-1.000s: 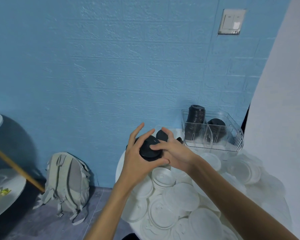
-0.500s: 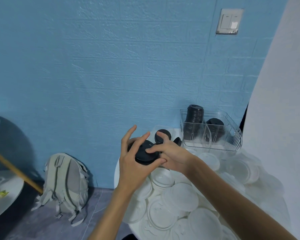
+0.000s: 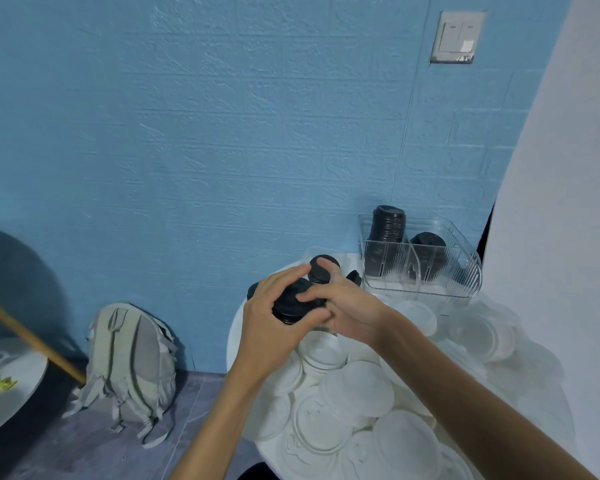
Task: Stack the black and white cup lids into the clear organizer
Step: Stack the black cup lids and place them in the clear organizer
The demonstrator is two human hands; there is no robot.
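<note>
Both hands had drawn closer together over the last second: the left hand [image 3: 274, 327], whose fingers had been splayed upward, now curled them down over the small stack of black lids [image 3: 293, 303] it held, thumb under the front edge. The right hand [image 3: 347, 306] pinched the same stack from the other side, its fingers bent over the top lid, apparently squaring the lids up. That stack hung above the far left edge of the round white worktop [image 3: 234, 337], well short of the clear organizer [image 3: 471, 278].

Judging by what lay about, the job was only partly done. Two stacks of black lids stood in the organizer's left and middle compartments, the taller stack [image 3: 387, 230] rising above the rim and the shorter stack [image 3: 428, 242] beside it; the right compartment looked empty, though its clear wall made that hard to confirm. A few loose black lids [image 3: 323, 270] remained behind the hands. The white lids [image 3: 357, 389] were untouched as far as could be seen, spread in a thick heap across most of the worktop, so by my reckoning the bulk of the stacking was still left.
</note>
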